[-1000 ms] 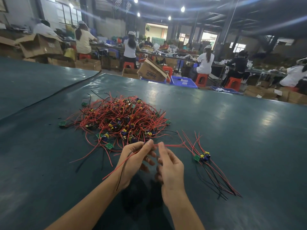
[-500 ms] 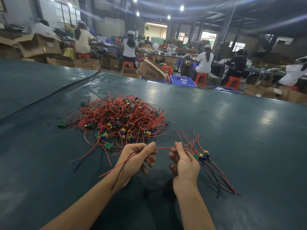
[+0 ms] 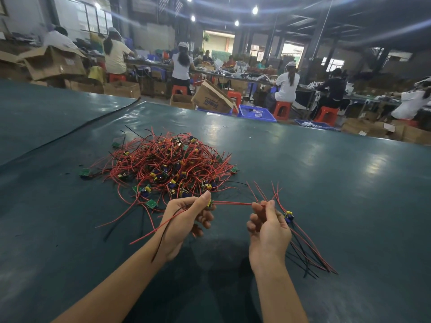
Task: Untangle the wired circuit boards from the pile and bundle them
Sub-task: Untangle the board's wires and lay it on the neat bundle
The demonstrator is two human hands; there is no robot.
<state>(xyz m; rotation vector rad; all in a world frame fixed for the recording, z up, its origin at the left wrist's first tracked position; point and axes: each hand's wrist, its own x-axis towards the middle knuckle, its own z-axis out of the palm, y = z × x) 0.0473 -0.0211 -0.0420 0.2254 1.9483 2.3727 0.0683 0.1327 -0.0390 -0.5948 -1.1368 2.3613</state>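
A tangled pile of red and black wires with small green circuit boards (image 3: 168, 166) lies on the dark green table ahead of me. My left hand (image 3: 186, 220) pinches one small board at its fingertips, its red and black wires trailing back over my wrist. A red wire (image 3: 233, 203) runs taut from that board to my right hand (image 3: 268, 227), which pinches its end. Just right of my right hand lies a small bundle of sorted boards (image 3: 289, 215), their wires fanned toward the near right.
A seam (image 3: 70, 134) in the green table (image 3: 349, 206) cover runs diagonally at the left. Loose boards (image 3: 84, 172) lie around the pile's edge. Beyond the far table edge are cardboard boxes (image 3: 212, 97), blue crates (image 3: 256, 112), red stools and seated workers.
My hands have moved apart, the right one sliding rightward along the red wire until it is stretched straight between them. The left hand has stayed in place on the board.
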